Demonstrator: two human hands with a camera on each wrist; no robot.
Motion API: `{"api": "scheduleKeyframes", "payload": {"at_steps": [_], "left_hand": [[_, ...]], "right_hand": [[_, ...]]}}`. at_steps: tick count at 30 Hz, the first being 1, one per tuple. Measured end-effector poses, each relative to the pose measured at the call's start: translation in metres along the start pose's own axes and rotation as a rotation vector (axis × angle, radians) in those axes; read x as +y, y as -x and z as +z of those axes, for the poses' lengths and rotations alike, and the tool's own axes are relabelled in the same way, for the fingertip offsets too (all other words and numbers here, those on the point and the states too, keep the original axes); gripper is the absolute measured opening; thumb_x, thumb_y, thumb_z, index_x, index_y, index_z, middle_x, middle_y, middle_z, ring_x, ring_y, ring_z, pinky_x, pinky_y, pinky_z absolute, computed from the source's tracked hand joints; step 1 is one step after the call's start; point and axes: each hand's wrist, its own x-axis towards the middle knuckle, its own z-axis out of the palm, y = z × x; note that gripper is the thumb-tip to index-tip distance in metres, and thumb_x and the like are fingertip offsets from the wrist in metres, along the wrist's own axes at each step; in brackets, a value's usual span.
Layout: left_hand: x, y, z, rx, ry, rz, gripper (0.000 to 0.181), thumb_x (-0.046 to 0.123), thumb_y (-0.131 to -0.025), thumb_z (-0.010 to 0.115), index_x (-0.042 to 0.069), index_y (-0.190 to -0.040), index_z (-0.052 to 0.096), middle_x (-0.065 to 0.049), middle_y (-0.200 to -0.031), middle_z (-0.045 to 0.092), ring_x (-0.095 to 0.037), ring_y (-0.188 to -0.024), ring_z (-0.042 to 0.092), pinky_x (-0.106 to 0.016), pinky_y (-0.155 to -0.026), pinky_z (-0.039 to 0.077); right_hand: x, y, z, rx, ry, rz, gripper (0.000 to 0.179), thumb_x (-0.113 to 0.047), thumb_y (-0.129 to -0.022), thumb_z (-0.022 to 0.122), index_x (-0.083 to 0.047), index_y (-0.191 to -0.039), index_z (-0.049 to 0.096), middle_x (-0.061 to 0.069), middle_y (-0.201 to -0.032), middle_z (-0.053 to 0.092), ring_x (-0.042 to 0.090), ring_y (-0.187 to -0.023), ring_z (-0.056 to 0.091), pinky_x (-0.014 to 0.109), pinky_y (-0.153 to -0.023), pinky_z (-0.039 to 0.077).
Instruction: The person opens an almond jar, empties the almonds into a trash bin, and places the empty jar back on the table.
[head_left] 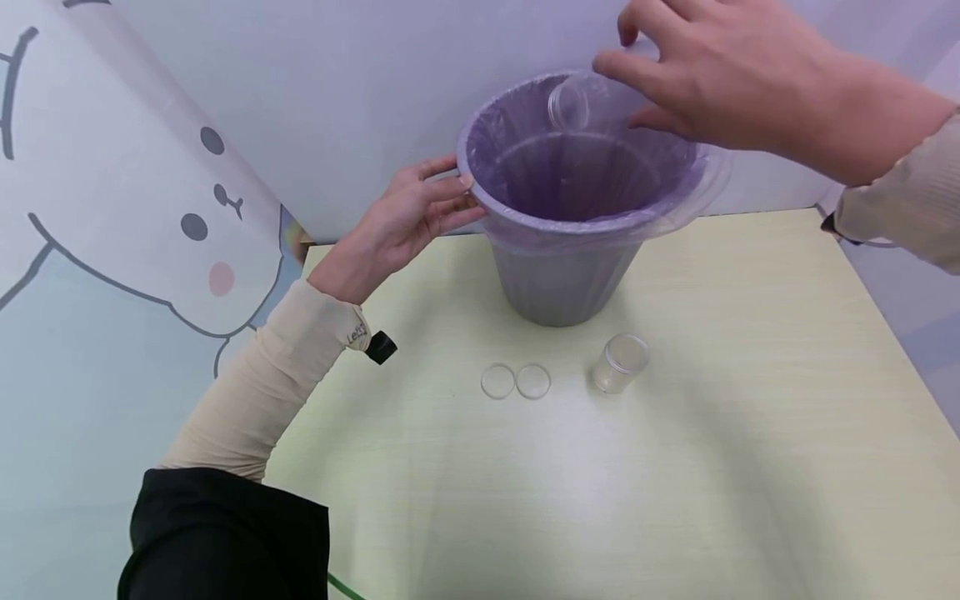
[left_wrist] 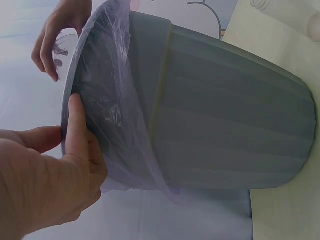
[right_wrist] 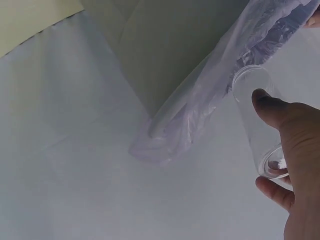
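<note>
A grey trash bin [head_left: 558, 279] with a thin purple plastic liner [head_left: 510, 154] stands at the back of the table. My left hand [head_left: 420, 208] pinches the bin's rim on its left side, thumb and fingers on either side of the edge in the left wrist view. Over the bin's right side, my right hand [head_left: 720, 83] holds a clear cylindrical jar [right_wrist: 257, 120] between thumb and fingers. In the head view the jar is tilted, one end pointing into the bin. A small white bit [right_wrist: 282, 163] shows near its other end; what it is I cannot tell.
Two clear round lids [head_left: 497, 381] lie side by side on the pale table [head_left: 750, 458]. Right of them stands another clear jar [head_left: 621, 364]. The wall [head_left: 337, 108] rises behind the bin. A green cord [head_left: 345, 587] shows at the bottom edge.
</note>
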Motion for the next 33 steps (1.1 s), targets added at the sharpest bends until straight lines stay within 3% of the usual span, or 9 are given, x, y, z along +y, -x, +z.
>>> {"api": "scheduleKeyframes", "payload": {"at_steps": [8,12,19,26,33], "left_hand": [[0.000,0.000,-0.001,-0.005,0.000,0.003,0.060,-0.001,-0.104,0.057,0.009,-0.160,0.036,-0.021,-0.153,0.047,-0.023,-0.103,0.068,-0.030,-0.089,0.063],[-0.001,0.000,-0.001,-0.005,-0.001,0.003,0.060,-0.001,-0.104,0.058,0.008,-0.159,0.037,-0.022,-0.153,0.047,-0.023,-0.103,0.068,-0.030,-0.089,0.063],[-0.001,0.000,-0.001,-0.012,-0.004,0.008,0.060,-0.001,-0.104,0.058,0.008,-0.159,0.037,-0.022,-0.153,0.047,-0.023,-0.104,0.068,-0.030,-0.090,0.063],[-0.001,-0.001,0.000,-0.017,-0.003,0.010,0.061,-0.001,-0.103,0.058,0.008,-0.160,0.036,-0.023,-0.155,0.046,-0.023,-0.105,0.068,-0.030,-0.090,0.063],[-0.003,-0.002,0.000,-0.015,0.005,0.014,0.057,-0.002,-0.104,0.058,0.007,-0.157,0.040,-0.023,-0.146,0.050,-0.022,-0.101,0.068,-0.030,-0.089,0.064]], "right_hand": [[0.002,0.003,0.004,-0.145,0.017,-0.007,0.070,0.000,-0.081,0.086,-0.005,-0.144,0.055,0.027,-0.141,0.052,0.047,-0.132,0.044,0.061,-0.118,0.036],[0.005,0.003,0.004,-0.212,0.059,-0.049,0.074,0.011,-0.079,0.082,-0.006,-0.146,0.056,0.025,-0.149,0.050,0.045,-0.144,0.037,0.061,-0.125,0.028],[0.007,0.004,0.000,-0.351,0.266,-0.174,0.097,0.022,-0.066,0.085,-0.008,-0.152,0.051,0.023,-0.163,0.038,0.046,-0.154,0.025,0.062,-0.130,0.018],[0.011,0.006,0.003,-0.348,0.298,-0.305,0.103,0.018,-0.058,0.092,-0.009,-0.150,0.054,0.021,-0.161,0.043,0.045,-0.155,0.024,0.065,-0.128,0.019],[0.010,0.009,0.006,-0.305,0.300,-0.293,0.090,0.020,-0.069,0.084,-0.007,-0.149,0.054,0.021,-0.157,0.047,0.045,-0.151,0.029,0.062,-0.124,0.028]]}}
